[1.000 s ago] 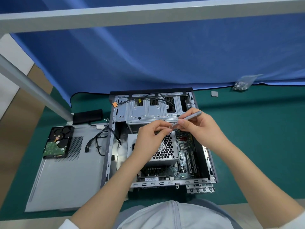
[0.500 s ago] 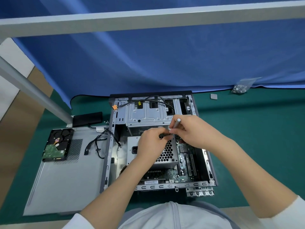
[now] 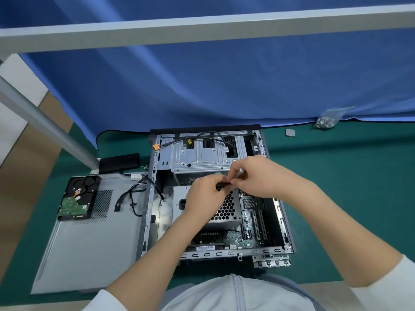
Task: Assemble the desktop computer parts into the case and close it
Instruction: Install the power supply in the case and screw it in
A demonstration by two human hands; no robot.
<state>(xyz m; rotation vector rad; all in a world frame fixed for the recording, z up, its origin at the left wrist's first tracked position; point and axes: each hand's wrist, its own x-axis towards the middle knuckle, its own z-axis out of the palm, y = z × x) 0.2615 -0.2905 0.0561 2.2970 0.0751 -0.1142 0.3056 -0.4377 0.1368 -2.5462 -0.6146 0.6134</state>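
Head view: both my hands pinch something small and black above the open grey metal computer case (image 3: 279,218); my right hand (image 3: 258,176) also holds a thin grey screwdriver (image 3: 241,171), my left hand (image 3: 205,198) beside it.

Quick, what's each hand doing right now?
Left hand: pinching a small black part over the case.
Right hand: gripping a screwdriver and pinching the same part.

text: none legible | barcode sticker (image 3: 205,248) on case (image 3: 283,223): print too small
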